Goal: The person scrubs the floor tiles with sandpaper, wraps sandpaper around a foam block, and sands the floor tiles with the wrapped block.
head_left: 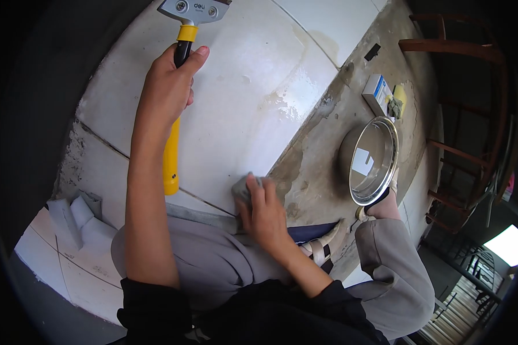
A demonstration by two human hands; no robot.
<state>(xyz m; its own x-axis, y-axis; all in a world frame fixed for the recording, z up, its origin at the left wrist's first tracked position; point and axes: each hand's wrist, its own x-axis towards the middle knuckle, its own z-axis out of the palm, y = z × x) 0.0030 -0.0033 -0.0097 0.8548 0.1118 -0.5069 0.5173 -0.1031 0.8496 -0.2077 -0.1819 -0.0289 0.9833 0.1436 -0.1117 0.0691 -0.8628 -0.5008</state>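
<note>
My left hand (171, 83) is closed around the black grip of a scraper (171, 158). The tool has a yellow handle and a silver head, which points up and away at the top of the view. On the white tile (230, 109), my right hand (266, 215) presses a bunched grey cloth (245, 188), slightly blurred. Its fingers curl over the cloth, hiding part of it. Wet, shiny patches mark the tile beyond this hand.
To the right, a metal basin (374, 161) stands on wet, stained concrete (311, 167). Past it lie a box (376, 95) and a yellow sponge (399, 99). Wooden chairs (452, 49) line the right side. Folded grey-white material (77, 221) lies at lower left.
</note>
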